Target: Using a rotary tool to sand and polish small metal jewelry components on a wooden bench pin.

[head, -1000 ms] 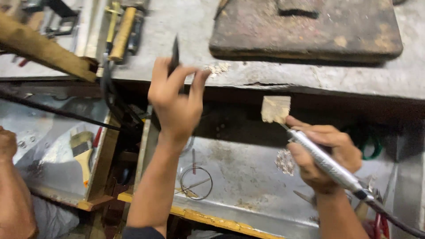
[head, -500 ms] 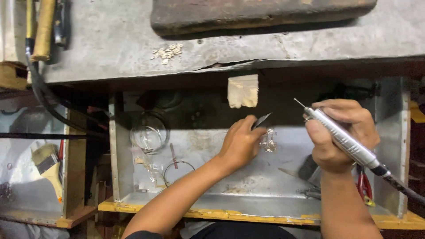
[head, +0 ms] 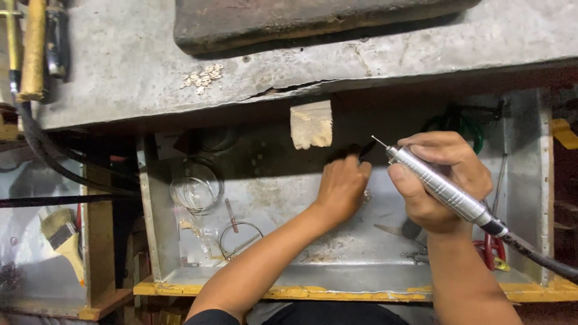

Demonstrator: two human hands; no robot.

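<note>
My right hand (head: pixel 442 180) grips a silver rotary handpiece (head: pixel 442 188) with a thin bit pointing up left and a black cable trailing off to the right. My left hand (head: pixel 343 186) is closed around a small dark tool (head: pixel 365 148) that sticks out toward the bit, just below a small wooden bench peg (head: pixel 312 124). Both hands hover over a metal drawer tray (head: pixel 337 265) under the bench top (head: pixel 126 66). What the left fingers pinch besides the tool is hidden.
A small heap of pale metal bits (head: pixel 203 76) lies on the bench top beside a dark slab (head: pixel 289 21). In the tray sit a glass bowl (head: pixel 194 185), wire rings (head: pixel 239 238) and red-handled pliers (head: pixel 490 250). A brush (head: pixel 63 238) lies at left.
My left hand came down from the bench top into the tray and now sits beside the handpiece tip under the peg. The view shifted left and down.
</note>
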